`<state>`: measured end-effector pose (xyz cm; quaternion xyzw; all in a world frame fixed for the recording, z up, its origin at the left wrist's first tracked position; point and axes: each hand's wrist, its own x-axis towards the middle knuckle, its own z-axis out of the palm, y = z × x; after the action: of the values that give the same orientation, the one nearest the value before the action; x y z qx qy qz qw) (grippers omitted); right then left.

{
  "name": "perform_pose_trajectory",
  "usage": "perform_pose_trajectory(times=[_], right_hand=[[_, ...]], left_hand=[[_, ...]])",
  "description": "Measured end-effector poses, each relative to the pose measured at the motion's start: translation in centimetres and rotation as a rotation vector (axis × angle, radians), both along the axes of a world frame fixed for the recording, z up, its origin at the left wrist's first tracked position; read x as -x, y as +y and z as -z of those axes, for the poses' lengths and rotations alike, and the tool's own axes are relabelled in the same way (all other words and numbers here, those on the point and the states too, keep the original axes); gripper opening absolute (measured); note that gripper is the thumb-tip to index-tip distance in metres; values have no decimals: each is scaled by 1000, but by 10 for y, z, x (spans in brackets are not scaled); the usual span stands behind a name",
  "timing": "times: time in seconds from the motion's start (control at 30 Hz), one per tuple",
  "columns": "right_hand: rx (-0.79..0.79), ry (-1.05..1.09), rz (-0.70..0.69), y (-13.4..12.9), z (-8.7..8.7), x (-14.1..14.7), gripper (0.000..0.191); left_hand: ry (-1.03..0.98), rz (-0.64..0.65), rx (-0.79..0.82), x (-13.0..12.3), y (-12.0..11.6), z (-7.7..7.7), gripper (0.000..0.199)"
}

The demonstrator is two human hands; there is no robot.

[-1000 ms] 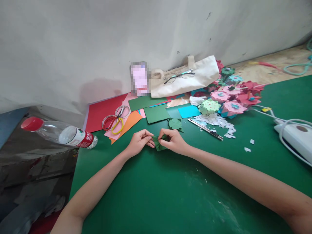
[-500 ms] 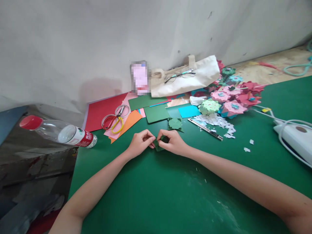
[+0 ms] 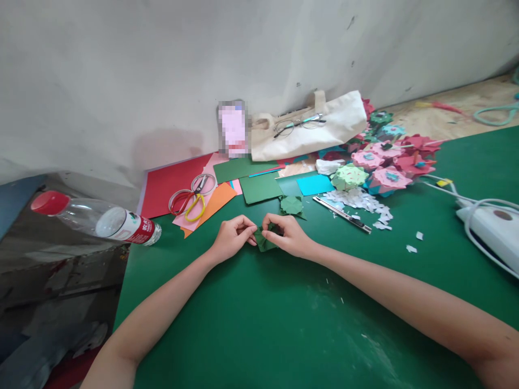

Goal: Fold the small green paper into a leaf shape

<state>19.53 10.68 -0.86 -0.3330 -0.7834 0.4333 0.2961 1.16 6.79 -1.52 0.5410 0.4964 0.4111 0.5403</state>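
Observation:
A small folded piece of green paper (image 3: 264, 241) is pinched between both hands, just above the green table (image 3: 243, 319). My left hand (image 3: 234, 237) grips its left edge between thumb and fingertips. On the other side, my right hand (image 3: 288, 234) has its thumb and index finger closed on the paper. A second folded green paper piece (image 3: 291, 206) lies behind my right hand. Green paper sheets (image 3: 260, 189) are stacked behind the hands, with a blue sheet (image 3: 314, 185) to their right. The fingers hide part of the held paper.
Scissors (image 3: 194, 198) lie on coloured sheets at the left, near a plastic bottle (image 3: 121, 224). A cutter (image 3: 341, 214), white paper scraps (image 3: 360, 201) and paper flowers (image 3: 389, 162) are on the right. Behind stand a phone (image 3: 233, 129) and cloth bag (image 3: 312, 129). A corded white device (image 3: 492, 229) sits far right.
The held green paper shows more between my fingertips, its lower part turned slightly. Both hands stay in nearly the same place.

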Motion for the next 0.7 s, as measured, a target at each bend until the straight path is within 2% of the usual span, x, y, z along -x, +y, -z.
perform_pose_trajectory(times=[0.13, 0.43, 0.7], right_hand=[[23, 14, 30, 2, 4, 1, 15], [26, 46, -9, 3, 4, 2, 11], [-32, 81, 29, 0, 5, 3, 22]], left_hand=[[-18, -11, 10, 0, 0, 0, 28], [-15, -14, 19, 0, -1, 0, 27], [15, -47, 25, -3, -4, 0, 27]])
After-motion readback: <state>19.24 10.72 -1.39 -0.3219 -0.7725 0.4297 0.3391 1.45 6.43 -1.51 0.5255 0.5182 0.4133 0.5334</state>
